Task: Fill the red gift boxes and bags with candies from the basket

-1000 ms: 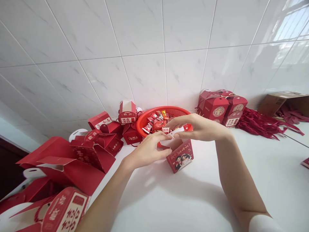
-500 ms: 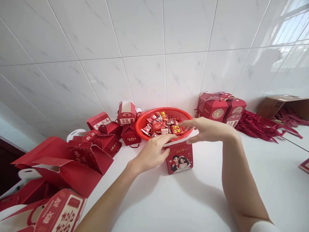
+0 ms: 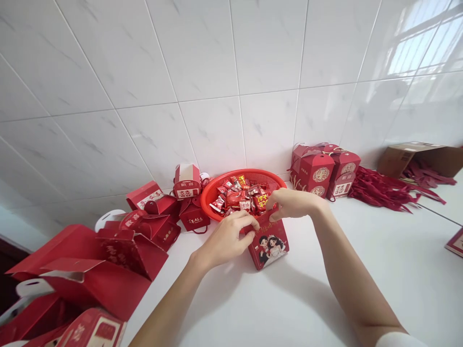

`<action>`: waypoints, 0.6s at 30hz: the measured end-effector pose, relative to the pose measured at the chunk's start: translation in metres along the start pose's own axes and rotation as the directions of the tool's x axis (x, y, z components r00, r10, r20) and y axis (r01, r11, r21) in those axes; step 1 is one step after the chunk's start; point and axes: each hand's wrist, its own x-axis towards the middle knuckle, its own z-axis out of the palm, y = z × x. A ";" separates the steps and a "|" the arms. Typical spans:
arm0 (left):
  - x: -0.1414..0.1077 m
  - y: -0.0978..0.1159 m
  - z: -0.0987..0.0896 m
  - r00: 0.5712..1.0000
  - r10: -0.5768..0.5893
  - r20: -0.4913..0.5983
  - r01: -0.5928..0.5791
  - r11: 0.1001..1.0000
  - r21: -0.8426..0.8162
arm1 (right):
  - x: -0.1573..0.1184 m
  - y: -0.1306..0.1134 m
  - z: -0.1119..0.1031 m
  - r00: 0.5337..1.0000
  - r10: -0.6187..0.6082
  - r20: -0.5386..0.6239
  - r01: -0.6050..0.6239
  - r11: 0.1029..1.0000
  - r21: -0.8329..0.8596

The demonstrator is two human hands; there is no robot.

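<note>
A red gift box [image 3: 272, 246] with a cartoon bride and groom on its front stands on the white table, tilted a little. At its upper left, my left hand [image 3: 227, 237] has thumb and fingers closed on the edge. My right hand [image 3: 291, 205] pinches the top right part of the same box. The fingers of both hands partly cover the box's top. Just behind it sits a red plastic basket [image 3: 277, 176] full of wrapped candies [image 3: 236, 197].
Red boxes [image 3: 119, 250] crowd the left side. Several upright boxes [image 3: 314, 168] stand against the tiled wall at right, beside dark red ribbons [image 3: 378, 190] and an open cardboard box [image 3: 395, 161]. Another red item [image 3: 456, 242] lies at the right edge.
My fingers have come together on the box's top, and its upper flaps have been drawn inward. The box has turned and tilted slightly. The camera view has shifted somewhat.
</note>
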 end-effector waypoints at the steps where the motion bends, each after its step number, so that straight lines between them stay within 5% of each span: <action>1: 0.000 -0.001 0.000 1.000 0.001 0.006 -0.001 1.000 -0.004 | 0.002 0.000 0.001 1.000 0.006 -0.003 -0.006 1.000 -0.006; 5: 0.000 -0.006 -0.003 1.000 0.004 0.028 -0.002 0.998 -0.059 | 0.008 0.005 0.004 0.999 -0.038 -0.006 0.038 0.999 -0.001; 11: 0.002 -0.021 -0.009 0.995 -0.018 -0.094 -0.001 0.980 -0.199 | -0.009 0.024 -0.006 0.991 -0.132 0.009 0.131 0.988 0.082; 15: 0.005 -0.034 -0.016 0.982 -0.039 -0.186 0.007 0.985 -0.172 | -0.045 0.053 -0.023 0.991 0.074 -0.111 -0.072 0.997 0.027; 18: 0.008 -0.050 -0.027 0.932 -0.072 -0.355 0.052 0.997 -0.064 | -0.071 0.085 -0.029 0.926 0.309 -0.214 -0.324 0.945 -0.037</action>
